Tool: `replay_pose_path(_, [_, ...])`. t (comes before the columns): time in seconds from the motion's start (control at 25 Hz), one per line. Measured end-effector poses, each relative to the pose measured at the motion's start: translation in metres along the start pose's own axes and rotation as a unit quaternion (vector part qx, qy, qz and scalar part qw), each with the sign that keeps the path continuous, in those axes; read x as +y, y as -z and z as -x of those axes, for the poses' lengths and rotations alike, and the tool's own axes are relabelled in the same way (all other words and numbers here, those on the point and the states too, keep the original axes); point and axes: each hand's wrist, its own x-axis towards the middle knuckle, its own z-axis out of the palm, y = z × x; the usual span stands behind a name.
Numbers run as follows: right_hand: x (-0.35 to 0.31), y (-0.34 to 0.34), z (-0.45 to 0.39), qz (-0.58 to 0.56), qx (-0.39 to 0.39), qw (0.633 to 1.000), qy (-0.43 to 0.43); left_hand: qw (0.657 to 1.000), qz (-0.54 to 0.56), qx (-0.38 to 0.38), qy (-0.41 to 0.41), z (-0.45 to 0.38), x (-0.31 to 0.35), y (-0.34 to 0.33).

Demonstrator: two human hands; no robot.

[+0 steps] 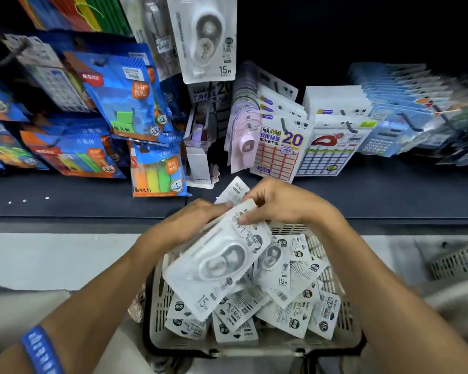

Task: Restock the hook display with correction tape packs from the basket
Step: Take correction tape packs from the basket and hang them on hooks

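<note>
My two hands hold a small stack of correction tape packs (216, 261) above the basket (157, 317); the exact count in the stack cannot be told. My left hand (192, 221) grips its upper left edge; my right hand (278, 202) pinches the top. Each pack is a white card with a clear blister, marked 15 m. Roughly ten more lie loose in the basket. One identical pack (203, 36) hangs on the display above, with dark open space to its right.
</note>
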Motion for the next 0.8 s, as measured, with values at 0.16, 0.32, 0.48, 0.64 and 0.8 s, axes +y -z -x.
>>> replay_pose_path(0.16, [0.020,-0.032,-0.015,-0.174,0.125,0.976,0.049,0.996,0.026,-0.078,0.029,0.008,-0.004,0.001])
replay_pose_path(0.32, [0.094,-0.062,-0.012,-0.145,0.315,0.911,-0.221,0.987,-0.160,0.003,0.034,0.010,-0.010,-0.005])
replay_pose_path(0.48, [0.153,-0.111,0.014,0.116,0.161,0.850,-0.487,0.971,-0.207,0.118,0.031,0.010,-0.004,0.000])
replay_pose_path(0.64, [0.153,-0.110,0.003,0.065,0.167,0.857,-0.482,0.972,-0.206,0.111,0.011,0.013,0.005,0.003])
replay_pose_path(0.8, [0.151,-0.112,0.006,-0.021,0.178,0.877,-0.447,0.980,-0.174,0.100,-0.010,0.020,0.015,0.008])
